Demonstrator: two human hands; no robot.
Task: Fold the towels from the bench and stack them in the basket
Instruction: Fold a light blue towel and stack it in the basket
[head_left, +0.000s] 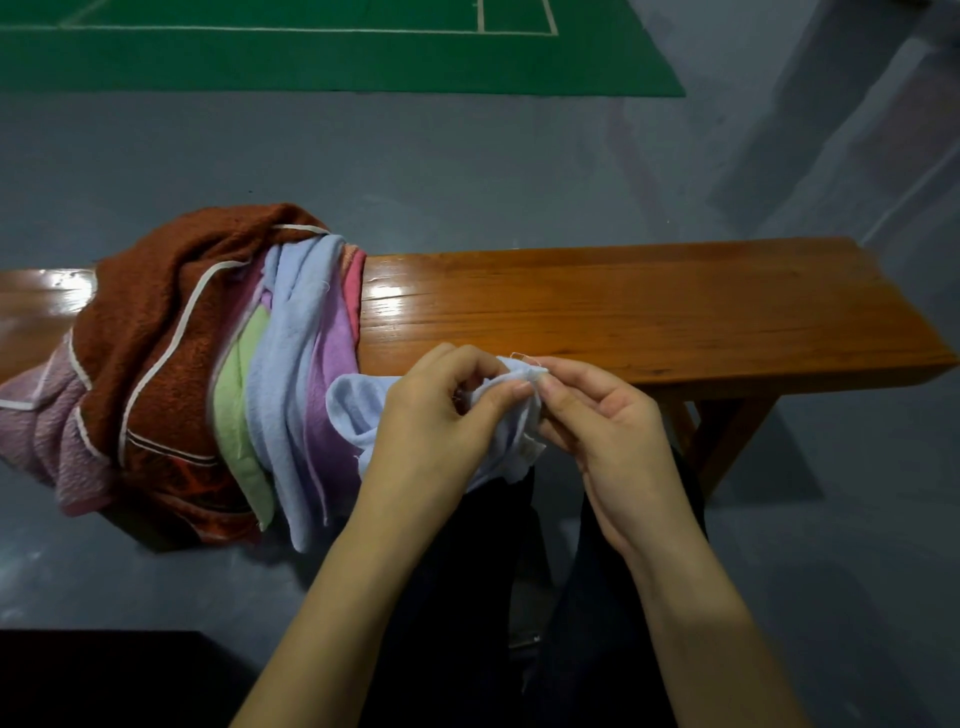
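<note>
Pinching a blue towel (358, 410) at the bench's (623, 301) near edge — left hand (436, 415) and right hand (602, 436) both nip its corner; soft, light, limp — best held by corners.

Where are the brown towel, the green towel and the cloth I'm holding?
brown towel (171, 312): head view, middle of its top drape.
green towel (239, 395): head view, its visible strip.
light blue cloth (356, 410): head view, loose part left of the left hand (431, 415).

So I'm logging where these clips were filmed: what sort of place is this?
Probably an indoor sports hall: a green court mat with white boundary lines lies on a grey floor, and a wooden bench stands beside it.
</note>
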